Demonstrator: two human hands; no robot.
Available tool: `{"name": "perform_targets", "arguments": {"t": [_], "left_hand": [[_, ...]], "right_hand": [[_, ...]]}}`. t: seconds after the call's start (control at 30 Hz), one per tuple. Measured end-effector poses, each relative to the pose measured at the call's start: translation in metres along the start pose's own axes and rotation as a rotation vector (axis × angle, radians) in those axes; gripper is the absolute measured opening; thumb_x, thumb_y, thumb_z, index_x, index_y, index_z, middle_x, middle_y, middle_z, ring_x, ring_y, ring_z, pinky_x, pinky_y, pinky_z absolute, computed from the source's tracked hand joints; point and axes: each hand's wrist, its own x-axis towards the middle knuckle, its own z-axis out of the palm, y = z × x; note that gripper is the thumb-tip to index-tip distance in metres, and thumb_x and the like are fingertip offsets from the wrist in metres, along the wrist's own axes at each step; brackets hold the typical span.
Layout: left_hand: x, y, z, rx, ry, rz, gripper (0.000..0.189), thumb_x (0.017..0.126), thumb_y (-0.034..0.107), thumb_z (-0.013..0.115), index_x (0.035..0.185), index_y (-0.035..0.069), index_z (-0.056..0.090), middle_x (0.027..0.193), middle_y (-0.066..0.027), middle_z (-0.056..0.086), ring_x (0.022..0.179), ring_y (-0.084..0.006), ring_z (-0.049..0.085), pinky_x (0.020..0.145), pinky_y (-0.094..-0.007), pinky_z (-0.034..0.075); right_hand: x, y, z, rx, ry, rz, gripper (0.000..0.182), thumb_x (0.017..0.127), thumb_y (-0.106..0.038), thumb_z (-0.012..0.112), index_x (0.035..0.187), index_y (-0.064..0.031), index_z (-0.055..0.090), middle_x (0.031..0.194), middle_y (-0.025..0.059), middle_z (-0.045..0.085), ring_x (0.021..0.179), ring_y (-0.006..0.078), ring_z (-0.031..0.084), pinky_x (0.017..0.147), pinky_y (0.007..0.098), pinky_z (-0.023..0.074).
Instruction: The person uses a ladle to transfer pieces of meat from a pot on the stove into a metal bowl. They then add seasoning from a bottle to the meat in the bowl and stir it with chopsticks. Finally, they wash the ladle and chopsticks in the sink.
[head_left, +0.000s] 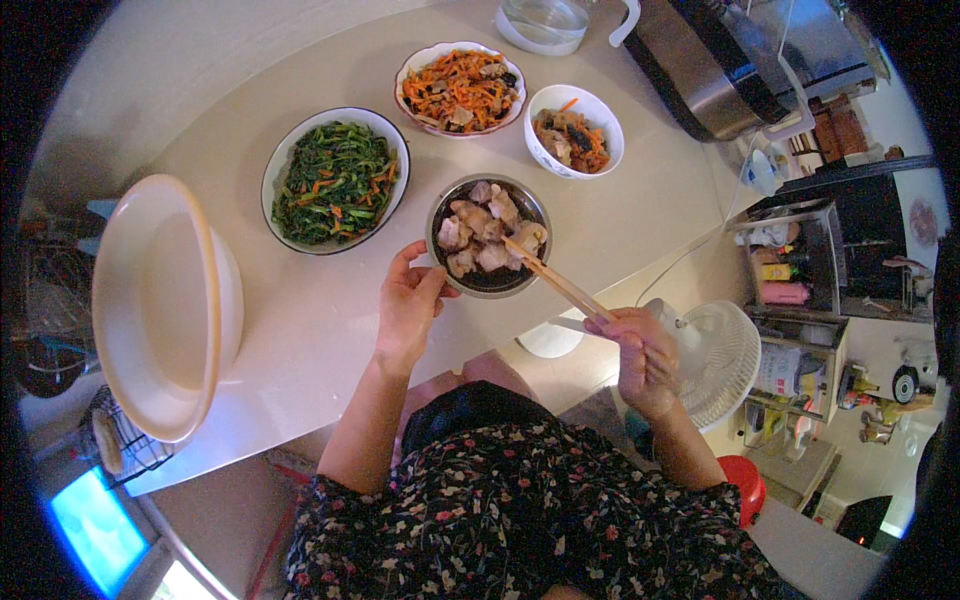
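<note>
A round metal bowl (546, 259) holding several pale chunks of meat (491, 225) over a dark layer stands near the counter's front edge. Thumb and fingers of my left hand (409, 296) grip its near left rim. Chopsticks (562, 283) are held in my right hand (645, 356), their tips touching the meat. Behind the bowl are an oval dish of cooked greens (337, 184) with carrot bits, a scalloped dish of shredded carrot (461, 90) with dark pieces, and a small white bowl (576, 165) with a similar carrot mix.
A large cream basin (229, 300) stands at the left on the counter (315, 330). A clear water container (544, 26) and a steel appliance (697, 75) are at the back right. A white fan (716, 360) stands beyond my right hand, with a cable running above it.
</note>
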Motion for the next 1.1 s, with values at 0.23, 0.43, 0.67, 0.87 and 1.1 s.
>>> {"name": "perform_targets", "arguments": {"t": [0.23, 0.43, 0.67, 0.87, 1.1], "left_hand": [[0.002, -0.002, -0.003, 0.029, -0.014, 0.001, 0.036, 0.077, 0.004, 0.052, 0.111, 0.004, 0.040, 0.071, -0.0044, 0.054, 0.058, -0.0095, 0.054, 0.040, -0.0168, 0.032], [0.000, 0.003, -0.002, 0.077, -0.030, -0.001, 0.035, 0.078, 0.005, 0.052, 0.111, 0.005, 0.040, 0.070, -0.0042, 0.055, 0.058, -0.0096, 0.054, 0.040, -0.0167, 0.032], [0.003, -0.001, -0.005, 0.048, -0.028, -0.012, 0.035, 0.079, 0.005, 0.051, 0.112, 0.007, 0.040, 0.071, -0.0045, 0.055, 0.057, -0.0105, 0.055, 0.040, -0.0171, 0.032], [0.004, -0.004, -0.007, 0.058, -0.047, -0.012, 0.036, 0.079, 0.004, 0.051, 0.113, 0.007, 0.039, 0.072, -0.0046, 0.054, 0.058, -0.0109, 0.055, 0.040, -0.0170, 0.033], [0.005, -0.004, -0.008, 0.054, -0.045, 0.007, 0.038, 0.079, 0.008, 0.054, 0.113, 0.006, 0.039, 0.069, -0.0069, 0.054, 0.058, -0.0120, 0.055, 0.038, -0.0180, 0.031]], "right_hand": [[0.029, -0.017, -0.003, 0.526, 0.119, 0.390, 0.027, 0.089, -0.016, 0.033, 0.088, 0.0049, 0.050, 0.084, 0.0124, 0.052, 0.078, 0.0248, 0.059, 0.072, 0.0305, 0.0497], [0.064, 0.006, 0.020, 0.375, -0.041, 0.409, 0.026, 0.089, -0.018, 0.037, 0.088, 0.0040, 0.049, 0.083, 0.0119, 0.054, 0.071, 0.0202, 0.060, 0.064, 0.0272, 0.0516], [0.067, 0.057, 0.007, 0.824, 0.103, 0.659, 0.027, 0.089, -0.024, 0.037, 0.089, 0.0004, 0.047, 0.081, 0.0143, 0.056, 0.068, 0.0246, 0.060, 0.063, 0.0331, 0.0524], [0.056, 0.059, 0.000, 0.870, 0.129, 0.657, 0.028, 0.088, -0.026, 0.037, 0.089, -0.0003, 0.047, 0.079, 0.0145, 0.055, 0.068, 0.0275, 0.060, 0.064, 0.0373, 0.0521], [0.064, 0.027, -0.019, 0.714, 0.058, 0.556, 0.028, 0.089, -0.025, 0.035, 0.087, 0.0003, 0.047, 0.081, 0.0147, 0.056, 0.069, 0.0261, 0.060, 0.063, 0.0349, 0.0528]]}}
